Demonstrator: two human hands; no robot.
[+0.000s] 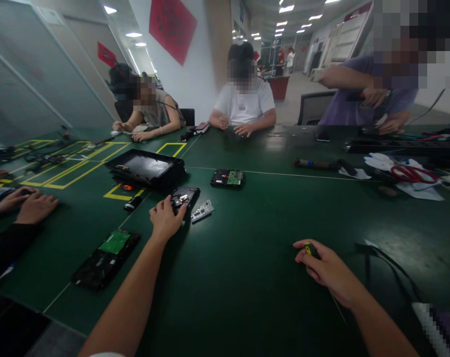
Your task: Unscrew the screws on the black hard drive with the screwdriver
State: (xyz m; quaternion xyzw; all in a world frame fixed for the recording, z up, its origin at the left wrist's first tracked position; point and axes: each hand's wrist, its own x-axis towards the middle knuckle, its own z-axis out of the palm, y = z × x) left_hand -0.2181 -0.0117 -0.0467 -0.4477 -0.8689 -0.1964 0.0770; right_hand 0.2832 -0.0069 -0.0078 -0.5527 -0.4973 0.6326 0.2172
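My left hand (166,218) grips the near end of a black hard drive (187,196) with a shiny metal part on top. Just right of it lies a loose silvery metal plate (202,211). Over the right part of the table, my right hand (323,267) is closed round a screwdriver (311,249) with a black and yellow handle; its thin shaft sticks out below the palm. A second drive with a green board (227,178) lies farther back. Nearer me on the left is a black unit with a bright green board (114,242).
A stack of black trays (145,168) stands behind my left hand. Gloves and a red cable (413,173) lie at the right, near a dark tool (314,163). Another person's hands (35,204) rest at the left edge. Several people sit or stand across the green table (254,297).
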